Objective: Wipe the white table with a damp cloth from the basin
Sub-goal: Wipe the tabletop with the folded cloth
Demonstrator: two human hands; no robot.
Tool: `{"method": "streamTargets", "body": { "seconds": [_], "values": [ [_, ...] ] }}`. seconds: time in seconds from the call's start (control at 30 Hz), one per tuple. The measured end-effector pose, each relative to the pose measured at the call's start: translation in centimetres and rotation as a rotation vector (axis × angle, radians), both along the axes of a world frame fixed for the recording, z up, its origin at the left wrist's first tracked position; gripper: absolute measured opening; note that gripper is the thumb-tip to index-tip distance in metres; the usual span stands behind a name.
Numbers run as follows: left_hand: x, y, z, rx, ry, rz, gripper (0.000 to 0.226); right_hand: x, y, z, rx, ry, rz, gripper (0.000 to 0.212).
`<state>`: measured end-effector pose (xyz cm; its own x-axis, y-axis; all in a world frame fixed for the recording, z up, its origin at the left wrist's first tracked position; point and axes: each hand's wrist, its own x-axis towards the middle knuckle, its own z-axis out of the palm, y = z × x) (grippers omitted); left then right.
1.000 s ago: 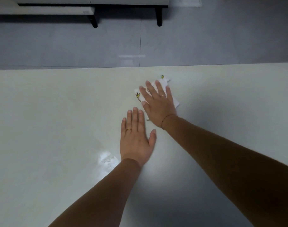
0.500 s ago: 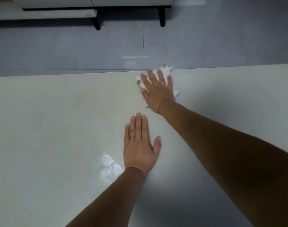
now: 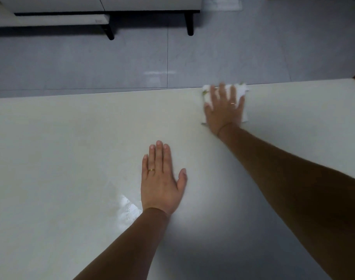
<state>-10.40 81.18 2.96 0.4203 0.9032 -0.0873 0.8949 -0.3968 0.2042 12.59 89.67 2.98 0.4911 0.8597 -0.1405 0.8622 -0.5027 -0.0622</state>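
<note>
While the right hand (image 3: 225,111) lies flat on the cloth (image 3: 240,91), fingers straight and spread, pressing rather than gripping it, the left hand (image 3: 160,182) rests palm-down on the white table (image 3: 71,148), nearer and to the left. Its fingers are straight and together and it holds nothing. The right hand is blurred, so finer detail is lost.

Cloth: at the table's far edge, right of centre, with white folds showing past the fingertips and beside the wrist. There is a wet sheen (image 3: 126,205) just left of the left wrist. Basin not in view.

Step in hand, by my reading: wiping along the far edge. To do it well, keep the palm pressure even so the whole cloth bears on the surface, and overlap each pass. Mind the rim — the cloth's far corners look level with it, and a further push could slide it off onto the floor (image 3: 213,57). The left hand serves well as a brace for the long reach.
</note>
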Motion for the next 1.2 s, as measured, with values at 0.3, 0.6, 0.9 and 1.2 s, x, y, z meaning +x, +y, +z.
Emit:
{"method": "streamTargets", "body": {
  "seconds": [0.3,0.6,0.9,1.2],
  "values": [
    [-0.1,0.1,0.1,-0.013,0.007,0.0,0.075,8.1,-5.0,0.6,-0.015,0.002,0.126,0.055],
    [0.0,0.0,0.2,-0.006,0.017,0.004,0.076,4.9,-3.3,0.5,-0.055,0.077,-0.113,0.055],
    [0.0,0.0,0.4,-0.014,0.028,0.013,0.076,11.2,-5.3,0.6,0.013,0.009,0.219,0.053],
    [0.3,-0.3,0.0,0.051,0.103,0.033,0.075,5.4,-7.2,-0.2,-0.023,0.026,0.04,0.058]
  ]
}}
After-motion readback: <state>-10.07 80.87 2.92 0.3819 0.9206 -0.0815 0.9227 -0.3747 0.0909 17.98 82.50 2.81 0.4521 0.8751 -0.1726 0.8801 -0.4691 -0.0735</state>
